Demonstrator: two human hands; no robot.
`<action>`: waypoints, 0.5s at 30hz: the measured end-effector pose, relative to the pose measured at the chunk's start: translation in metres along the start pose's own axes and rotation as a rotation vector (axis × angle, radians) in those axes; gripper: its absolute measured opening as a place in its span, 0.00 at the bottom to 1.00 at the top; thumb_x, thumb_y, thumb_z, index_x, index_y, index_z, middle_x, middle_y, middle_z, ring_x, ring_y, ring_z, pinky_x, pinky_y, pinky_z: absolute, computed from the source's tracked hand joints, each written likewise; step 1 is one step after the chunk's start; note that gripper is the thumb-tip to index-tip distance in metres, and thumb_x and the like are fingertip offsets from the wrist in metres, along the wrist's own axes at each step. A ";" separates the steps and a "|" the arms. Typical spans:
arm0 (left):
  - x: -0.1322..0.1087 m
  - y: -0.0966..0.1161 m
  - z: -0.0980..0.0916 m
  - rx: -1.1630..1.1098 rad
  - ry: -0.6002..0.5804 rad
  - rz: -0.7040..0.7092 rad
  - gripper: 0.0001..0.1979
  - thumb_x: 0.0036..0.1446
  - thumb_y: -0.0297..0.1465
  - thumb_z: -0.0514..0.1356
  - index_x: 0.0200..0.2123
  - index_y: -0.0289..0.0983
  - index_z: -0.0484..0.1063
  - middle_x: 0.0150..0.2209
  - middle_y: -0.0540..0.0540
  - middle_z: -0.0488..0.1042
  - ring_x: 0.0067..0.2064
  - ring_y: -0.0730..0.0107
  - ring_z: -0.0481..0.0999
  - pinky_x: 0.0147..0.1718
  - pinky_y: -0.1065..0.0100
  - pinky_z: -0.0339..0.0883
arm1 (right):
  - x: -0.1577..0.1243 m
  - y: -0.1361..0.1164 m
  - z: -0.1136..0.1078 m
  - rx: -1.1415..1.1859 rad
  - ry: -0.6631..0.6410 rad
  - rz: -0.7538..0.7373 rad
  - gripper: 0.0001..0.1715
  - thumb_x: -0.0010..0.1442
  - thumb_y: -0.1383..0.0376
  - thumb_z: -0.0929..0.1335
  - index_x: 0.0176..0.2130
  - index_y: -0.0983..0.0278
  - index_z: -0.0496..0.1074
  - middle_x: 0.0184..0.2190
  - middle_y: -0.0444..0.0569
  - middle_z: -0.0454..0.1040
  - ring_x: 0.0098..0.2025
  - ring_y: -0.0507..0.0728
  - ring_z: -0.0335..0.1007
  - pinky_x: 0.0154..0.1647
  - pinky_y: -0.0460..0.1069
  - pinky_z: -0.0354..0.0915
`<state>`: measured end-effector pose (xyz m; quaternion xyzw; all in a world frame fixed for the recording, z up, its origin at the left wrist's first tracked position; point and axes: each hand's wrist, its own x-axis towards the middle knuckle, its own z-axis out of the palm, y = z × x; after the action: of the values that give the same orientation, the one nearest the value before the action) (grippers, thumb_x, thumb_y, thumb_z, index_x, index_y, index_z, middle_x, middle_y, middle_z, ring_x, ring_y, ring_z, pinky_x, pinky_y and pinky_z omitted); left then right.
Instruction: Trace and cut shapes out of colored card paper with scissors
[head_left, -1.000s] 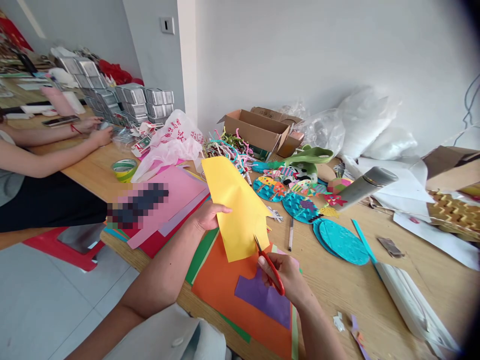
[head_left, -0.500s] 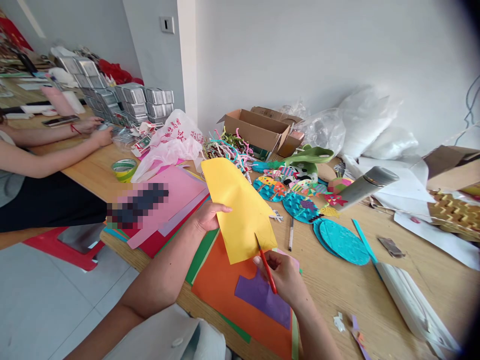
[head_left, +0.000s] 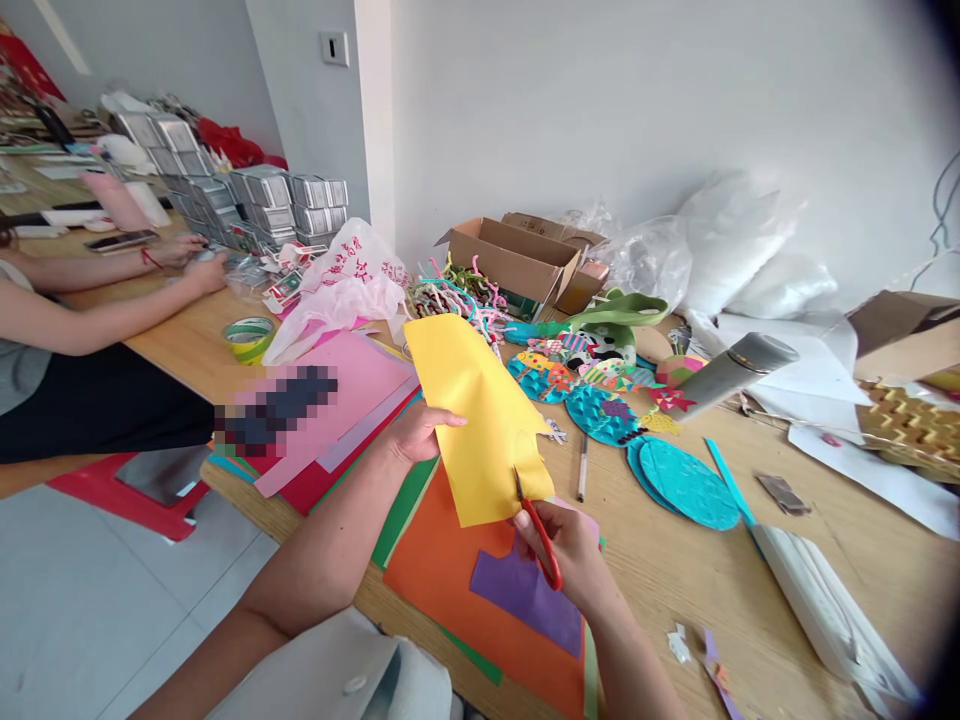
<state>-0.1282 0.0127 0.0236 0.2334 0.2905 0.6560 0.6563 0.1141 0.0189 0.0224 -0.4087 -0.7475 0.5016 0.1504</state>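
Observation:
My left hand (head_left: 421,434) pinches the left edge of a yellow sheet of paper (head_left: 480,425), thumb on top. In my right hand (head_left: 566,545) are red-handled scissors (head_left: 544,545), fingers through the loops, with the blades at the sheet's lower right part. A cut runs there, and the paper's corner beside it curls. Beneath the sheet lie an orange sheet (head_left: 427,560) and a purple piece of paper (head_left: 529,600) with a notch cut out. A pen (head_left: 582,468) rests on the table just right of the yellow sheet.
Pink sheets (head_left: 360,375) and green-yellow tape (head_left: 250,340) lie to the left, near a co-worker's hands (head_left: 202,265). Blue paper discs (head_left: 686,485), a grey flask (head_left: 739,370) and a white pouch (head_left: 832,610) are on the right. A cardboard box (head_left: 510,262) stands behind.
The scissors' handles have spread wider and turned slightly in my right hand. The yellow paper's lower right corner has bent up at the cut. My left hand has barely moved.

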 end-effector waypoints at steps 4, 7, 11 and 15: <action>0.000 0.001 -0.002 -0.003 0.000 0.014 0.26 0.39 0.19 0.63 0.46 0.34 0.74 0.47 0.39 0.76 0.52 0.48 0.72 0.54 0.51 0.62 | 0.002 0.004 0.004 -0.144 0.133 -0.031 0.26 0.51 0.46 0.68 0.19 0.62 0.62 0.16 0.43 0.60 0.19 0.51 0.53 0.20 0.46 0.48; 0.000 0.003 -0.004 -0.016 0.006 0.020 0.26 0.40 0.19 0.62 0.48 0.33 0.73 0.47 0.39 0.76 0.52 0.49 0.73 0.54 0.51 0.61 | 0.002 0.006 0.003 -0.129 0.091 -0.020 0.26 0.52 0.46 0.68 0.19 0.61 0.61 0.16 0.42 0.60 0.20 0.51 0.52 0.20 0.46 0.48; 0.000 0.004 -0.004 -0.041 0.018 0.023 0.26 0.41 0.19 0.61 0.48 0.33 0.72 0.46 0.39 0.77 0.51 0.50 0.73 0.54 0.51 0.61 | 0.002 0.005 0.001 -0.079 0.077 0.007 0.27 0.52 0.45 0.67 0.19 0.61 0.59 0.16 0.42 0.60 0.19 0.51 0.53 0.20 0.46 0.48; 0.000 0.002 -0.002 -0.046 0.045 -0.003 0.23 0.40 0.18 0.61 0.44 0.32 0.74 0.44 0.39 0.78 0.50 0.50 0.74 0.54 0.51 0.61 | 0.001 0.004 0.002 -0.044 0.075 -0.003 0.26 0.51 0.46 0.68 0.19 0.61 0.60 0.15 0.42 0.61 0.19 0.51 0.55 0.20 0.45 0.50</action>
<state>-0.1316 0.0130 0.0236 0.2030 0.2907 0.6665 0.6558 0.1138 0.0194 0.0180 -0.4293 -0.7527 0.4693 0.1698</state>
